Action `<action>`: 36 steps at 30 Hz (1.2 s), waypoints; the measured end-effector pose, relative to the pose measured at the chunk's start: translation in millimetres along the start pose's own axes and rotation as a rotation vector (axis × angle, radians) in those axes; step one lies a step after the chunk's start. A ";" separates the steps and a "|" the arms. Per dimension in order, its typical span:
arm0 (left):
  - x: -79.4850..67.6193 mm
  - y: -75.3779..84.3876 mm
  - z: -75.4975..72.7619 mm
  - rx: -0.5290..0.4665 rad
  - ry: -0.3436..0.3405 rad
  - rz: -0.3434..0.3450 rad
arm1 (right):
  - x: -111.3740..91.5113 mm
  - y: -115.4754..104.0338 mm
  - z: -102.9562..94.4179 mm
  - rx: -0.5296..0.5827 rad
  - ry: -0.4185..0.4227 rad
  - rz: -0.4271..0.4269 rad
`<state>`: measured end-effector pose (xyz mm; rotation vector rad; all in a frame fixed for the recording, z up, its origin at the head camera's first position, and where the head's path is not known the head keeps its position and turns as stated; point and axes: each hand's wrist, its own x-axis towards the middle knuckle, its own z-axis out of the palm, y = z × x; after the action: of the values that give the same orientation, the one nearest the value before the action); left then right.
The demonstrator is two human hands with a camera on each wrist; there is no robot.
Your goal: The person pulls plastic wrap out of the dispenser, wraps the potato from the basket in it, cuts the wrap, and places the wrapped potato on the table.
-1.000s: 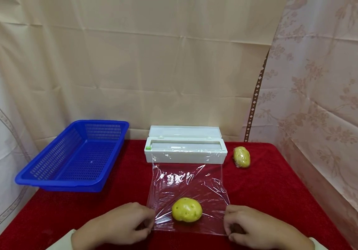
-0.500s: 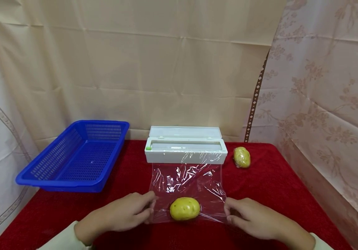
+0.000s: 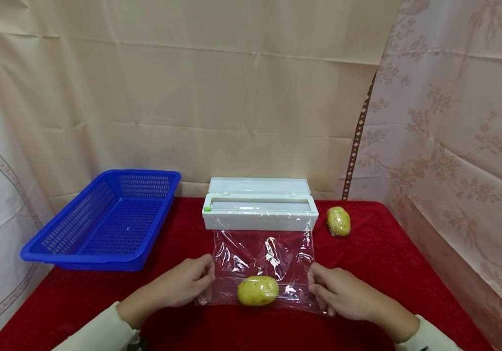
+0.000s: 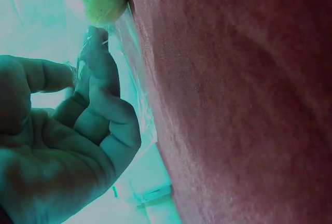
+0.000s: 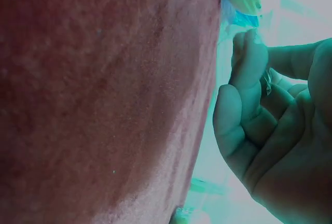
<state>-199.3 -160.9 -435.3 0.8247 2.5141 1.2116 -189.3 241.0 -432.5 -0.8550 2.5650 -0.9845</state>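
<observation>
A yellow potato [image 3: 258, 291] lies on a sheet of cling film [image 3: 251, 258], whose near end is folded up over it. The film runs back to a white cling film dispenser [image 3: 260, 221] with its lid raised. My left hand [image 3: 188, 282] pinches the film's edge left of the potato, thumb against forefinger. On the other side my right hand [image 3: 342, 291] pinches the opposite edge the same way. Both wrist views show the film between thumb and fingers, with part of the potato beyond the fingertips.
At the left stands a blue plastic basket [image 3: 137, 214]. A second potato [image 3: 338, 221], wrapped in film, sits right of the dispenser. A red cloth [image 3: 391, 263] covers the table, and beige curtains [image 3: 216, 97] hang behind it.
Both hands have moved away from the body, toward the dispenser, bringing the film's near end up over the potato. The potato has tipped and shifted slightly left and away.
</observation>
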 end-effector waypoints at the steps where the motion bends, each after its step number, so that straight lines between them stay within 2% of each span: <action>1: 1.9 -1.2 0.5 -0.002 0.007 -0.008 | 1.6 0.6 0.5 -0.005 0.009 0.004; 6: 10.7 -6.7 3.8 0.036 0.036 -0.037 | 10.0 3.5 3.2 -0.062 0.066 0.021; 14: 24.2 -10.5 10.5 0.290 0.057 -0.080 | 24.1 5.1 7.4 -0.217 0.130 0.041; 21: 35.5 -6.4 20.0 0.496 0.141 -0.073 | 33.7 5.2 11.8 -0.261 0.185 0.103; 27: 42.7 -4.1 24.4 0.554 0.140 -0.067 | 41.4 2.8 18.7 -0.364 0.214 0.163; 32: 49.8 -6.2 21.4 0.526 0.131 -0.086 | 46.6 0.7 22.7 -0.425 0.254 0.215; 36: 52.7 -5.8 18.2 0.514 0.157 -0.089 | 50.0 -1.0 24.3 -0.449 0.273 0.246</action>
<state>-236.6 -121.6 -449.5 0.7281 3.0097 0.6226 -217.9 197.3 -451.3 -0.5039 3.0973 -0.4858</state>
